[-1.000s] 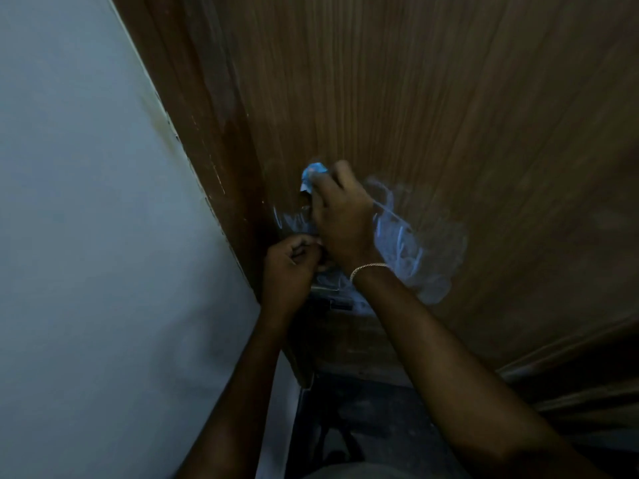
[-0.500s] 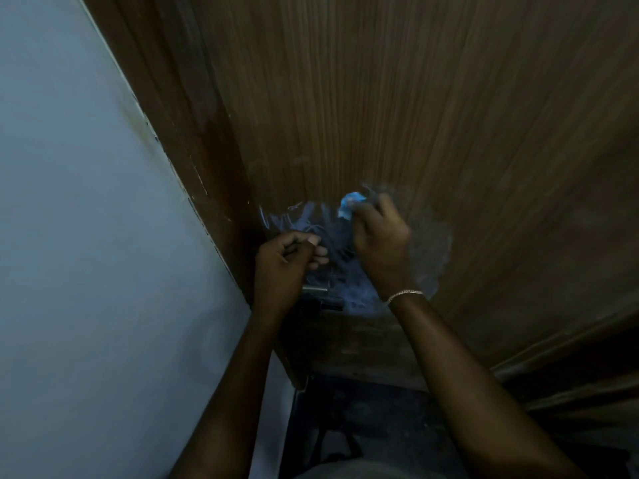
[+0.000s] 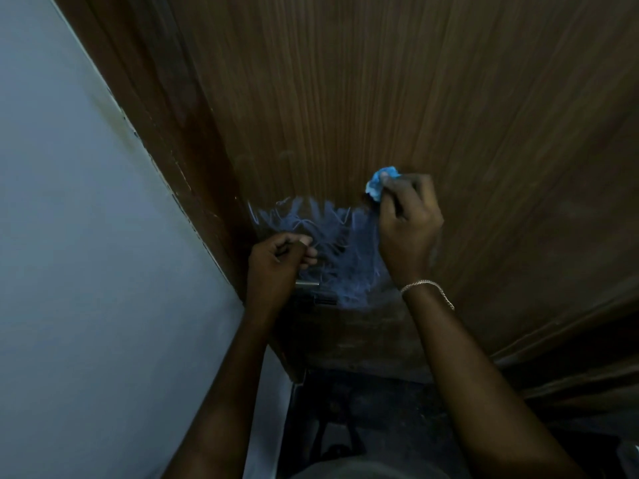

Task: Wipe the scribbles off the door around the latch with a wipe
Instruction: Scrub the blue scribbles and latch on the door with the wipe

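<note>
A brown wooden door (image 3: 380, 98) fills the upper middle and right. Pale blue scribbles (image 3: 332, 243) smear across it above a metal latch (image 3: 307, 284). My right hand (image 3: 408, 229), with a bracelet at the wrist, presses a crumpled blue wipe (image 3: 378, 184) against the door at the upper right edge of the scribbles. My left hand (image 3: 276, 264) is closed around the latch's knob at the door's left edge, and it hides most of the latch.
A pale wall (image 3: 86, 271) runs down the left side, meeting the dark door frame (image 3: 166, 133). Below the door lies a dark floor (image 3: 363, 409).
My right hand with the wipe has swept from the upper left of the scribbles across to their upper right edge. The left hand stays on the latch.
</note>
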A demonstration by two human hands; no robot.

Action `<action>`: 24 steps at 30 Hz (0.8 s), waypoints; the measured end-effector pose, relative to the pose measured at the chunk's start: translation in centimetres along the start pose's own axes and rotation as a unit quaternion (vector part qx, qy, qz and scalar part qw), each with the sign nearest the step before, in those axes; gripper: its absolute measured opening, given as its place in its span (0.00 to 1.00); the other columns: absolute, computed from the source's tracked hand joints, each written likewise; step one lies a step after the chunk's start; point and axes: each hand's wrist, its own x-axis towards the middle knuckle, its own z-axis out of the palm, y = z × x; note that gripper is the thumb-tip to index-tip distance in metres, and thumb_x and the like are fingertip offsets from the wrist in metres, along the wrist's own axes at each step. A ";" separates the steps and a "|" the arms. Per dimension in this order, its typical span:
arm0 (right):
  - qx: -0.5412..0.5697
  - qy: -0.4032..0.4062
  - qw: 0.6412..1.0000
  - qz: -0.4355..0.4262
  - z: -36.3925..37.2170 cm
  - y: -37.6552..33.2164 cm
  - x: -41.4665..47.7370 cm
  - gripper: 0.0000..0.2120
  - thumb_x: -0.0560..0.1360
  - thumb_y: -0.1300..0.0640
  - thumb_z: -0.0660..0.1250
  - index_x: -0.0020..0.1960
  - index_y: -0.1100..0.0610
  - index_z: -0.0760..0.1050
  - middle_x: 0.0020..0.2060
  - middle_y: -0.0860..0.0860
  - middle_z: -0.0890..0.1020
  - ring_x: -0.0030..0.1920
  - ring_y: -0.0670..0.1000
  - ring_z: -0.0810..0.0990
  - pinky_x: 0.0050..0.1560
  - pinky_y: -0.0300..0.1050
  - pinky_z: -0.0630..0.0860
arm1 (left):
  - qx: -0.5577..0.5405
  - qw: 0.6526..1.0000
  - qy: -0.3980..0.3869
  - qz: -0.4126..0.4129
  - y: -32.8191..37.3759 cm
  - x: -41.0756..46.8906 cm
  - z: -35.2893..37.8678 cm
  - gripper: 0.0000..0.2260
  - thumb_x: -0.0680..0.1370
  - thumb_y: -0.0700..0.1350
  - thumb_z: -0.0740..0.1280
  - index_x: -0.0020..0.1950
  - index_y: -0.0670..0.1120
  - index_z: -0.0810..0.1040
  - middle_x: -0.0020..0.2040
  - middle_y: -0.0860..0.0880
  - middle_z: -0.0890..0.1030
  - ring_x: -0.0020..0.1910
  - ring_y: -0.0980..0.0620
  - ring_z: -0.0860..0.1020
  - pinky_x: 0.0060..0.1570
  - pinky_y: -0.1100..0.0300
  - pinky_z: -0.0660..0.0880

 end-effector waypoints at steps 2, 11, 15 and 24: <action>-0.019 -0.060 0.997 -0.032 0.9 -0.4 -1.1 0.05 0.79 0.67 0.67 0.52 0.61 0.81 0.46 0.51 0.77 0.45 0.41 0.76 0.46 0.32 0.75 | -0.007 1.000 -0.004 0.001 0.2 0.2 0.5 0.06 0.82 0.41 0.68 0.50 0.40 0.83 0.41 0.46 0.86 0.40 0.49 0.86 0.40 0.64 0.80; -0.024 0.019 0.999 0.029 -1.6 1.4 -0.7 0.08 0.75 0.69 0.68 0.50 0.60 0.82 0.47 0.51 0.78 0.48 0.38 0.76 0.49 0.29 0.72 | 0.000 1.000 -0.013 0.000 0.0 -0.1 0.3 0.06 0.82 0.41 0.67 0.52 0.41 0.83 0.42 0.46 0.87 0.40 0.51 0.86 0.40 0.64 0.80; -0.051 -0.153 0.986 -0.036 -0.3 1.5 -4.2 0.05 0.78 0.67 0.68 0.53 0.64 0.81 0.47 0.55 0.78 0.46 0.48 0.78 0.47 0.41 0.78 | -0.008 1.000 -0.026 0.002 0.3 0.0 0.7 0.06 0.82 0.41 0.67 0.50 0.44 0.84 0.42 0.47 0.87 0.40 0.50 0.86 0.41 0.64 0.80; -0.034 -0.098 0.994 -0.025 1.4 0.9 -4.1 0.07 0.80 0.63 0.66 0.57 0.61 0.79 0.51 0.54 0.75 0.49 0.47 0.77 0.48 0.40 0.78 | 0.005 1.000 0.002 -0.010 -0.4 -0.2 -0.9 0.07 0.82 0.41 0.67 0.52 0.38 0.83 0.42 0.44 0.86 0.40 0.48 0.85 0.41 0.62 0.81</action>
